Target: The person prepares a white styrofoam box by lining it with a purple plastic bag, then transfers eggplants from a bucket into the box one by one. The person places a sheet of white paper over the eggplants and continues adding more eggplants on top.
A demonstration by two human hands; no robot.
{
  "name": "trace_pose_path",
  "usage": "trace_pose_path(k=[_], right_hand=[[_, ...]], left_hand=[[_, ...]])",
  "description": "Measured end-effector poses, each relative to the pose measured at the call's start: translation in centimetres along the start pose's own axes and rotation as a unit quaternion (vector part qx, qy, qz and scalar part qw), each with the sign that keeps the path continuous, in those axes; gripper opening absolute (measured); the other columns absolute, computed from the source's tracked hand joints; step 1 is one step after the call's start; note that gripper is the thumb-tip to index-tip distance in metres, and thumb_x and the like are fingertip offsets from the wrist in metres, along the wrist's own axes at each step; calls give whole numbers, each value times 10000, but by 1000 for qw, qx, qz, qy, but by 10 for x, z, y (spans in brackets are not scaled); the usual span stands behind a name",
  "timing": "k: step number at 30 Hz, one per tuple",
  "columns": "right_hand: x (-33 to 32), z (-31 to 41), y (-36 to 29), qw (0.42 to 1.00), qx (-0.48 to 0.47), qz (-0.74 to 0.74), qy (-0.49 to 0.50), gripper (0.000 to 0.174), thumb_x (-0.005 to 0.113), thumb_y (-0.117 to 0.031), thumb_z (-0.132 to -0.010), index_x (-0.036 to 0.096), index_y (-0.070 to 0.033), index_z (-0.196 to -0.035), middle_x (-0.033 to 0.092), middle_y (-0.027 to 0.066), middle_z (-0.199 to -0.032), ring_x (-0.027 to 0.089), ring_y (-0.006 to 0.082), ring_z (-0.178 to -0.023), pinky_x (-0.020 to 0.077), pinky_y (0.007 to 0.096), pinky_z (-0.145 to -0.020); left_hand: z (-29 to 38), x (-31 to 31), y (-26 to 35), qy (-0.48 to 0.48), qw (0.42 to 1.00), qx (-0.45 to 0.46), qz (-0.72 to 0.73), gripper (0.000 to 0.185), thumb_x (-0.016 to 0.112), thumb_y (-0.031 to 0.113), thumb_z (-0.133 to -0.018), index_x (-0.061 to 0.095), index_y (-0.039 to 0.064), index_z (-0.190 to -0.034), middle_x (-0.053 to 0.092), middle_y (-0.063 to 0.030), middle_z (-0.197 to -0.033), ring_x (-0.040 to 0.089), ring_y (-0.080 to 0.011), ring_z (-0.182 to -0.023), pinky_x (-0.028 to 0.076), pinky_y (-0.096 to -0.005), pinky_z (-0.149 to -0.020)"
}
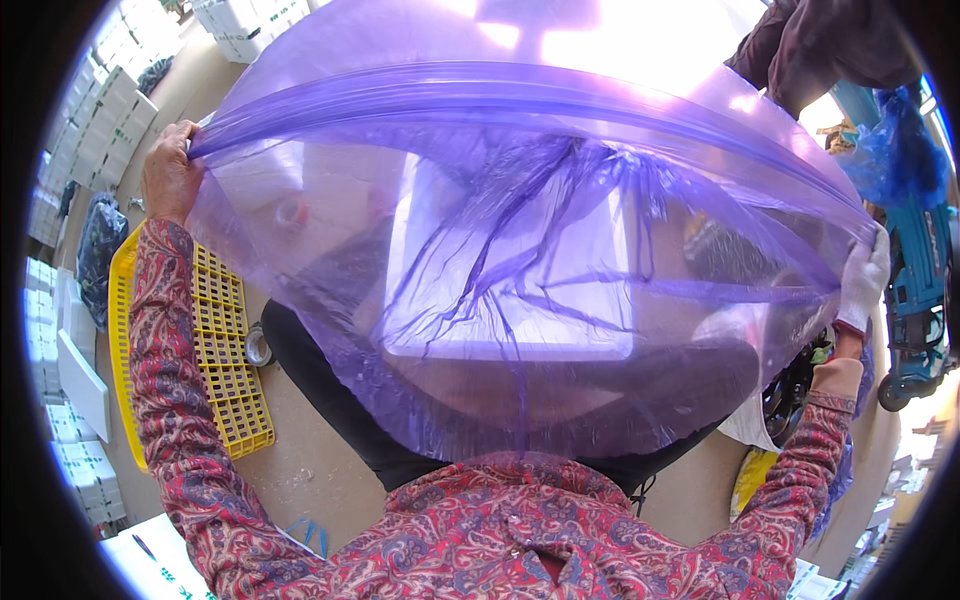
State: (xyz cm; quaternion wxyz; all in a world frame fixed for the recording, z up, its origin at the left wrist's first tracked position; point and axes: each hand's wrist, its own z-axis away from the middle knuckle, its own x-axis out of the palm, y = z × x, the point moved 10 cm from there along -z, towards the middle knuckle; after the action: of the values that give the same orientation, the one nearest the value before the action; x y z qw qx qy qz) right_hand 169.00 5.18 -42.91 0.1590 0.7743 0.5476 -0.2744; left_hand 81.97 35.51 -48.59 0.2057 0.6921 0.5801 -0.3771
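A large, thin purple plastic bag (pixel 480 97) is stretched wide between my two hands. My left hand (pixel 171 169), bare, grips its edge at the upper left. On the right, my right hand (pixel 866 274), in a white knitted glove, holds the opposite edge. Through the film a white foam box (pixel 510 349) shows between my knees, blurred by the folds. Whether the bag touches the box cannot be told. Behind the film, left of the box, lies a small reddish ring-shaped thing, perhaps a tape roll.
A yellow plastic crate (pixel 232 352) stands at my left beside a tape roll (pixel 259 345). White foam boxes (pixel 112 127) are stacked at far left. A teal wheeled machine (pixel 919 285) is at far right. Another person's dark-clothed legs (pixel 817 45) are at upper right.
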Motion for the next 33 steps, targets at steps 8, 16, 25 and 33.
trace_pose_path(k=[8, 16, 25, 33], right_hand=[[-40, 27, 102, 987, 2, 132, -87, 361, 492, -267, -1069, 621, -65, -1340, 726, 169, -1114, 717, 262, -987, 545, 388, -920], [-86, 43, 183, 986, 147, 71, -25, 392, 494, -345, -1112, 628, -27, -1298, 701, 135, -1057, 675, 235, -907, 530, 358, -851], [-110, 35, 41, 934, 135, -310, -118, 846, 659, -476, -1022, 278, -73, -1660, 422, 190, -1631, 359, 335, -1548, 321, 448, -1252], [0, 80, -359, 854, -318, -312, -268, 592, 838, -246, -850, 633, -70, -1377, 625, 183, -1390, 618, 321, -1273, 504, 404, -1072]], left_hand=[[39, 35, -65, -6, 984, -137, 117, 312, 643, 69, -888, 735, 62, -1186, 770, -153, -1069, 747, -281, -1009, 560, -357, -897], [86, 87, -143, -71, 736, -390, 549, 292, 658, 265, -1039, 698, 69, -1251, 758, -44, -1002, 720, -130, -731, 576, -262, -581], [115, 24, -33, -147, 537, -440, 705, 324, 639, 292, -1069, 664, 114, -1339, 715, -28, -1224, 688, -118, -1043, 607, -271, -810], [95, -61, 77, -164, 609, -290, 719, 370, 647, 184, -1047, 630, -12, -1360, 720, -102, -1243, 688, -157, -1095, 558, -313, -993]])
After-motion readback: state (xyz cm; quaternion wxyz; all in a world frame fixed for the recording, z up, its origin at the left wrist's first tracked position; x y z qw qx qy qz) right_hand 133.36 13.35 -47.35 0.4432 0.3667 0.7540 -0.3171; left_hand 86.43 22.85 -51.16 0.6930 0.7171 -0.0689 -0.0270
